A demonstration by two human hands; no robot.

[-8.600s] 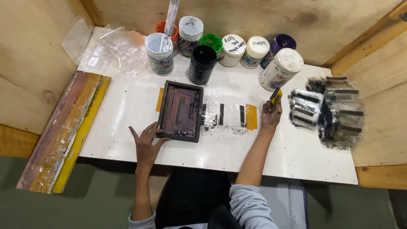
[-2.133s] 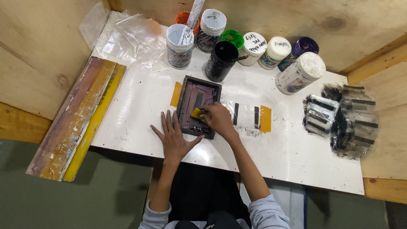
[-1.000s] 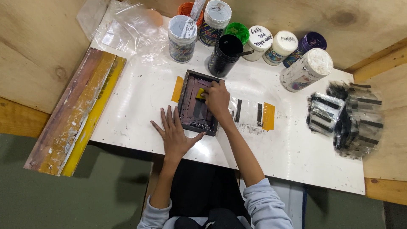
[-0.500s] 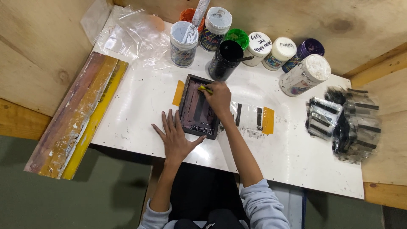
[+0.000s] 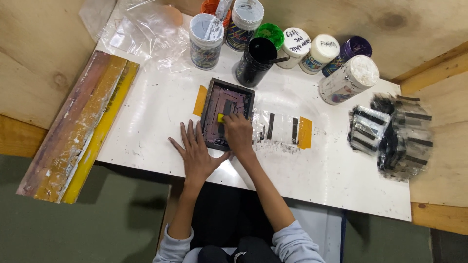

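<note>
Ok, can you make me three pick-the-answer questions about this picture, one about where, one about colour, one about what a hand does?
1. Where is the small dark frame?
A. on the white table
B. on the floor
C. on the jars

2. What colour is the small pad in the right hand?
A. blue
B. yellow
C. pink

3. What is the left hand doing?
A. holding a jar
B. lifted up
C. lying flat, fingers spread

Answers:
1 A, the frame lies flat on the table.
2 B, yellow shows at the fingertips.
3 C, its palm is down beside the frame.

White table [image 5: 146, 131], small printing frame [image 5: 226, 113], ink jars [image 5: 206, 34], plastic sheet [image 5: 141, 29]
</note>
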